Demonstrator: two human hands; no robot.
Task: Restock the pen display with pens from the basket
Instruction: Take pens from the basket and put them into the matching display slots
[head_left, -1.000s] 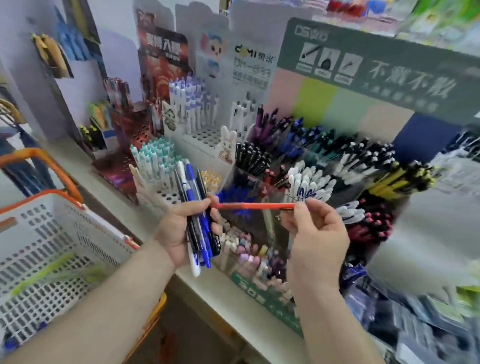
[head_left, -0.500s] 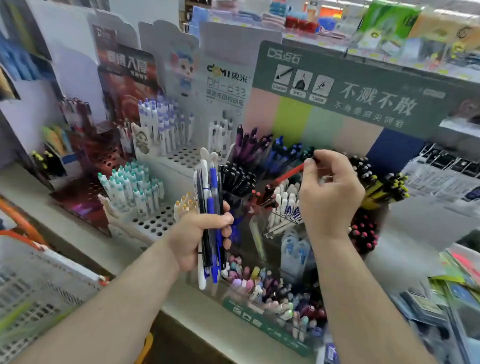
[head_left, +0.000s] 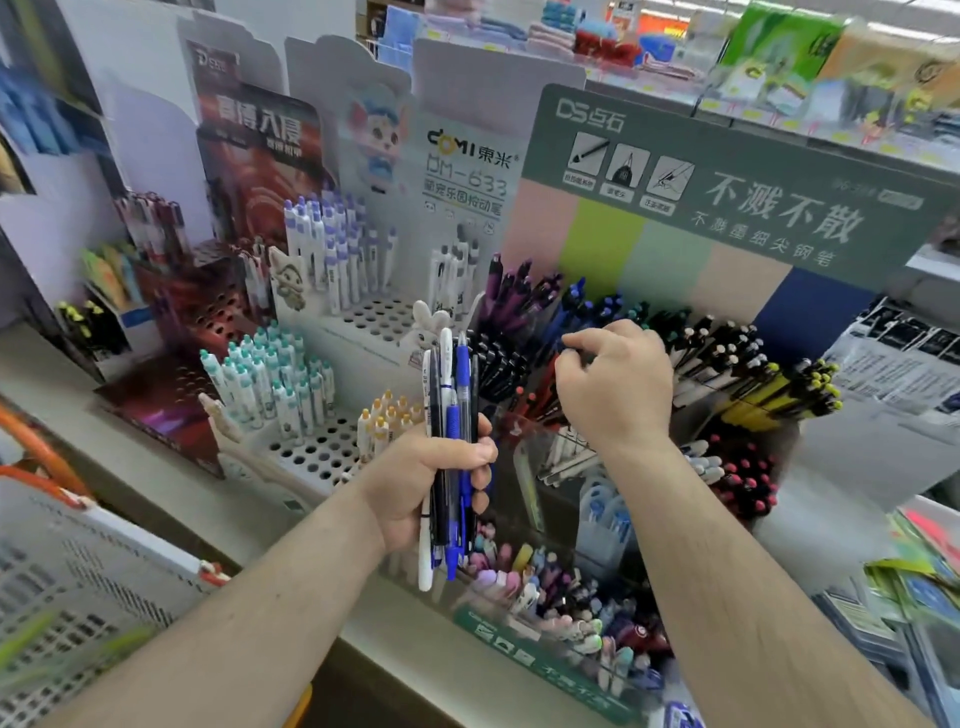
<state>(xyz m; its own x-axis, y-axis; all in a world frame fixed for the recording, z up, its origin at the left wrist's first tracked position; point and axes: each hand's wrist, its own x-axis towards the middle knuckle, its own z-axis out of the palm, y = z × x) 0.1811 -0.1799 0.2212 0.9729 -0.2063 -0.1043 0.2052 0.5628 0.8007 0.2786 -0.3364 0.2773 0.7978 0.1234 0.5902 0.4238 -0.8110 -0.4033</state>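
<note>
Blue-black pens (head_left: 451, 447) upright, clenched in left grip (head_left: 421, 483) | right grip (head_left: 613, 387) curled, contents unclear

One head-worn wide-angle view looks forward and down, close over the pen display (head_left: 675, 374).

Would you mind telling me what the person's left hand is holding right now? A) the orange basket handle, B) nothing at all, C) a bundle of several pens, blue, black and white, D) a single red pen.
C: the left hand grips an upright bundle of pens with blue, black and white barrels, in front of the pen display, while the right hand reaches into the display's compartments.
</note>
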